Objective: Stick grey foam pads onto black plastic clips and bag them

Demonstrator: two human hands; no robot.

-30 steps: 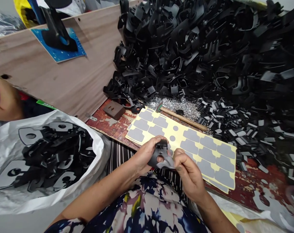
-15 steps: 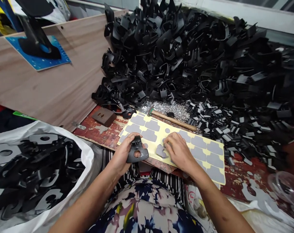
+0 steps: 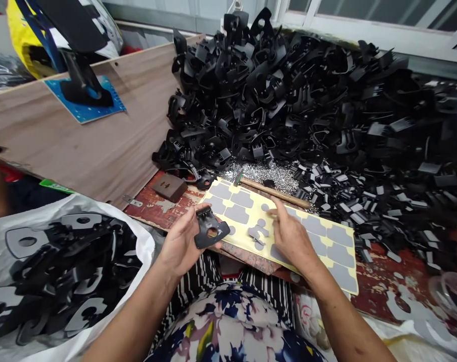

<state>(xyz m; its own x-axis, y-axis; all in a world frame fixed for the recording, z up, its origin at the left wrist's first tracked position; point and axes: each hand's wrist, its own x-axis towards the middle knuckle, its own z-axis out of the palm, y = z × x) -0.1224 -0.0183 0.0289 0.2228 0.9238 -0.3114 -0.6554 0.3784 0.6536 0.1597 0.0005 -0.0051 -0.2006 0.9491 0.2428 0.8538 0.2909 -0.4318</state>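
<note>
My left hand point(image 3: 183, 242) grips a black plastic part point(image 3: 210, 230) with a round hole, held just above the near left edge of a yellow backing sheet point(image 3: 255, 215). Grey die-cut stickers point(image 3: 239, 213) cover much of that sheet. Over the middle of the sheet is my right hand point(image 3: 291, 232), its index finger stretched out and the fingertips apart near small round grey stickers point(image 3: 261, 222). A loose-looking grey sticker piece point(image 3: 258, 233) lies on the sheet between my hands, partly curled up.
Behind the sheet lie a hammer point(image 3: 275, 192) and a big heap of black plastic parts point(image 3: 258, 95). A brown block point(image 3: 169, 187) sits left, beside a leaning wooden board point(image 3: 138, 130). White sack point(image 3: 145, 246) at left holds parts with grey stickers. Small black pieces point(image 3: 345, 193) spread right.
The view has tilted up slightly and shifted left. My right hand's fingers have loosened from a pinch and the index finger stretches out. The black part in my left hand has turned slightly.
</note>
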